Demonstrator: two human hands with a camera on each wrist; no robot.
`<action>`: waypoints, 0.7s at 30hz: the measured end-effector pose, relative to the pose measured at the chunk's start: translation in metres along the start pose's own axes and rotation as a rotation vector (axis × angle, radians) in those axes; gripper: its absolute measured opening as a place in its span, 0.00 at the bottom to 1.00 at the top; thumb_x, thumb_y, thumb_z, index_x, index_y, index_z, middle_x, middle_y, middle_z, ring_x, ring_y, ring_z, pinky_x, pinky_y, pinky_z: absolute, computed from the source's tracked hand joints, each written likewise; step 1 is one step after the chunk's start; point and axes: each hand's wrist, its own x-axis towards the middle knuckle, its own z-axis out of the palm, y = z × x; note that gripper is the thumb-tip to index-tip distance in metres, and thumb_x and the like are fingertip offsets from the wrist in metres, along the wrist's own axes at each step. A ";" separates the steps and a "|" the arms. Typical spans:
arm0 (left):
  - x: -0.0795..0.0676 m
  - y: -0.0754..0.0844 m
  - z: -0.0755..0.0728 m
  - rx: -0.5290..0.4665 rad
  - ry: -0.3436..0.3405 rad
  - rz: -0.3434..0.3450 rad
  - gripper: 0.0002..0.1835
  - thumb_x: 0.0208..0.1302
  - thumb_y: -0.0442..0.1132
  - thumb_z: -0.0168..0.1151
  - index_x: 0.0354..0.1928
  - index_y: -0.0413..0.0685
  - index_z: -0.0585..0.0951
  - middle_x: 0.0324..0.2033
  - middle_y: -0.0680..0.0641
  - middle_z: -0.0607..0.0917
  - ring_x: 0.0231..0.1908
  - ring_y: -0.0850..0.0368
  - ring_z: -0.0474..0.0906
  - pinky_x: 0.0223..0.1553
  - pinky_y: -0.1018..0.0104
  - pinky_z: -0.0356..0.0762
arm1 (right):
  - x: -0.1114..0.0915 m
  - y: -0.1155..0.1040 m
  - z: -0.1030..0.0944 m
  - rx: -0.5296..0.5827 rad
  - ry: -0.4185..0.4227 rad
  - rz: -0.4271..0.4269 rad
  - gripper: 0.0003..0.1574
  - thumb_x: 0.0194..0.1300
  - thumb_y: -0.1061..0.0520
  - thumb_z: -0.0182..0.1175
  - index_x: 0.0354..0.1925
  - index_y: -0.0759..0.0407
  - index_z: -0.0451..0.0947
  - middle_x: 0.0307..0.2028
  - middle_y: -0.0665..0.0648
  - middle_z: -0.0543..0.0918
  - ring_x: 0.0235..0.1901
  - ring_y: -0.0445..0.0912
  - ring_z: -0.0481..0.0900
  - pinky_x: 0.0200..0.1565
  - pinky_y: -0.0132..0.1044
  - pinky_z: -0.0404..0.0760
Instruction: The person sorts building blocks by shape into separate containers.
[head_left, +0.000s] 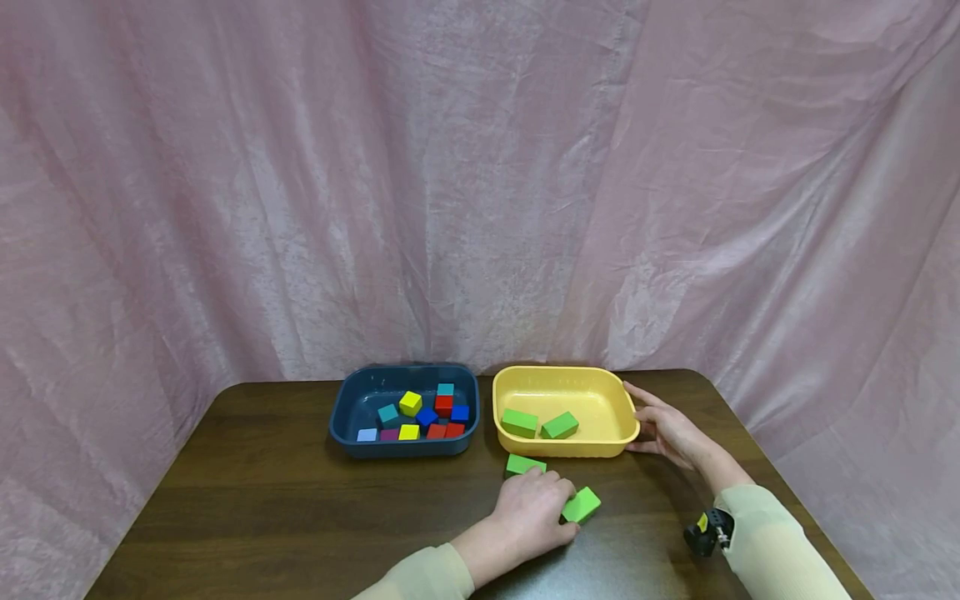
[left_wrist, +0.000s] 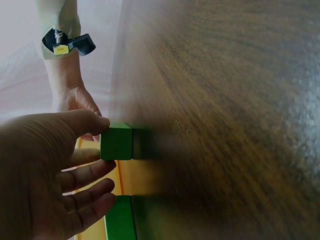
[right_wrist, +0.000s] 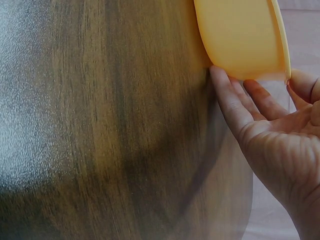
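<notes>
My left hand (head_left: pixel 528 510) pinches a green block (head_left: pixel 582 504) between thumb and index finger, low over the table in front of the yellow tub (head_left: pixel 577 448). In the left wrist view the pinched block shows its square end (left_wrist: pixel 116 142), and the other fingers spread loosely below. A second green block lies just beyond the knuckles, partly covered by the hand in the head view. Two more green blocks (head_left: pixel 520 422) rest inside the tub. At the tub's right end, my right hand (head_left: pixel 671 433) touches the wall with extended fingers (right_wrist: pixel 232 102), its thumb at the rim.
Left of the yellow tub stands a dark blue tub (head_left: pixel 405 450) with several small cubes in red, blue, yellow, teal and other colours. Both stand near the back edge of the brown wooden table (head_left: pixel 300 517). A pink curtain (head_left: pixel 480 183) hangs behind.
</notes>
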 end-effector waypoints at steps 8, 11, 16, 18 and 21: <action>-0.001 -0.001 0.002 0.003 0.016 0.047 0.17 0.53 0.52 0.75 0.45 0.62 0.88 0.33 0.61 0.81 0.31 0.63 0.71 0.25 0.72 0.63 | -0.001 -0.001 0.001 -0.010 -0.002 0.001 0.44 0.78 0.64 0.41 0.84 0.48 0.37 0.74 0.72 0.52 0.60 0.56 0.76 0.56 0.57 0.81; -0.001 -0.002 0.003 0.002 0.012 0.058 0.16 0.52 0.50 0.75 0.45 0.63 0.88 0.32 0.61 0.81 0.31 0.63 0.70 0.25 0.73 0.62 | -0.001 -0.001 0.001 -0.011 -0.002 0.000 0.44 0.78 0.64 0.41 0.84 0.48 0.37 0.74 0.72 0.52 0.60 0.56 0.76 0.56 0.57 0.81; 0.001 -0.003 0.003 0.008 0.009 0.066 0.17 0.52 0.51 0.75 0.46 0.63 0.88 0.32 0.61 0.80 0.30 0.64 0.68 0.27 0.73 0.62 | -0.001 -0.001 0.001 -0.010 -0.008 -0.004 0.44 0.78 0.64 0.41 0.84 0.49 0.36 0.75 0.72 0.50 0.60 0.56 0.75 0.56 0.57 0.81; 0.001 -0.004 0.004 0.013 0.009 0.067 0.17 0.53 0.53 0.75 0.46 0.63 0.88 0.32 0.61 0.80 0.30 0.64 0.67 0.27 0.72 0.62 | -0.001 -0.001 0.001 -0.009 -0.010 -0.004 0.44 0.78 0.64 0.41 0.84 0.49 0.36 0.75 0.72 0.49 0.61 0.57 0.75 0.56 0.57 0.81; 0.002 -0.004 0.004 0.019 0.006 0.063 0.17 0.54 0.55 0.75 0.45 0.63 0.88 0.31 0.61 0.79 0.30 0.64 0.67 0.27 0.71 0.62 | -0.001 -0.002 0.001 -0.008 -0.013 -0.004 0.44 0.78 0.64 0.40 0.84 0.49 0.36 0.75 0.73 0.49 0.62 0.59 0.75 0.56 0.58 0.80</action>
